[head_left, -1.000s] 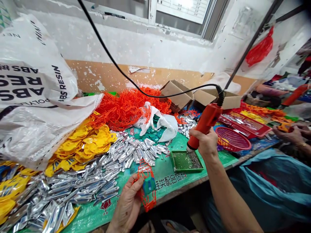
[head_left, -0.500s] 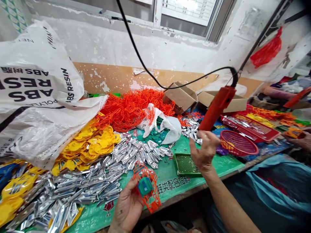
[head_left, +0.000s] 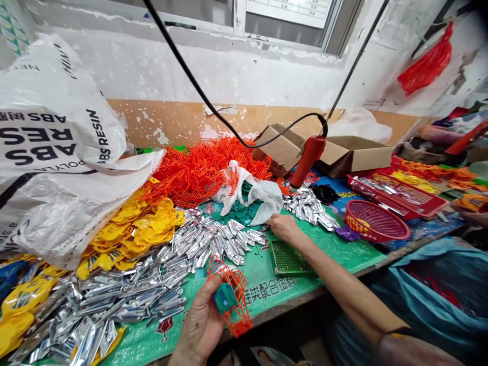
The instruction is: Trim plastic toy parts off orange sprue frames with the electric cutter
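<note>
Near silvery foil pieces (head_left: 213, 241), left hand (head_left: 202, 325) clasps orange wire cage (head_left: 231, 295)

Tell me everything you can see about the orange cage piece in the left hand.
The orange cage piece is an openwork frame of thin orange bars, plastic by the look of it, long and narrowing toward its upper end. A small teal block sits inside or against its middle; which one is unclear. The left hand grips it from the left, thumb near the block, and holds it tilted above the near edge of the green table cover. Its lower end hangs past the table edge. Nothing else touches it.
</note>
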A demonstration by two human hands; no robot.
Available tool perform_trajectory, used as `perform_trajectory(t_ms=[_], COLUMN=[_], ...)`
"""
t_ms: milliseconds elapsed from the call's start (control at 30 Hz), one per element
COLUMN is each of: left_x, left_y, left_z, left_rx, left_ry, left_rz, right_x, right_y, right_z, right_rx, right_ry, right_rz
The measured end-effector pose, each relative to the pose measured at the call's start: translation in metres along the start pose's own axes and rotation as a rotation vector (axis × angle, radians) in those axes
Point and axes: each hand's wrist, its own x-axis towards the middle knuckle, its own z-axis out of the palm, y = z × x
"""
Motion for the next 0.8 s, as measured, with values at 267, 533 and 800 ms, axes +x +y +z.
perform_trajectory(t_ms=[267,533,800], left_x=[0.005,0.005,0.007], left_y=[-0.002,0.005,0.010], left_z=[0.005,0.009,0.007], left_rx=[0.010,-0.128,-0.173], left_ry=[-0.036,-0.053,-0.023], left_rz=[0.054,0.131,0.227], right_x=[-0.043,-0.082,-0.094], right_y=[-0.021,-0.067,-0.077], right_z=[-0.019,-0.034,-0.042], right_rx=[0.049,0.307,0.895], right_ry=[0.307,0.505,0.442], right_rz=[-0.151,-0.539,-0.587])
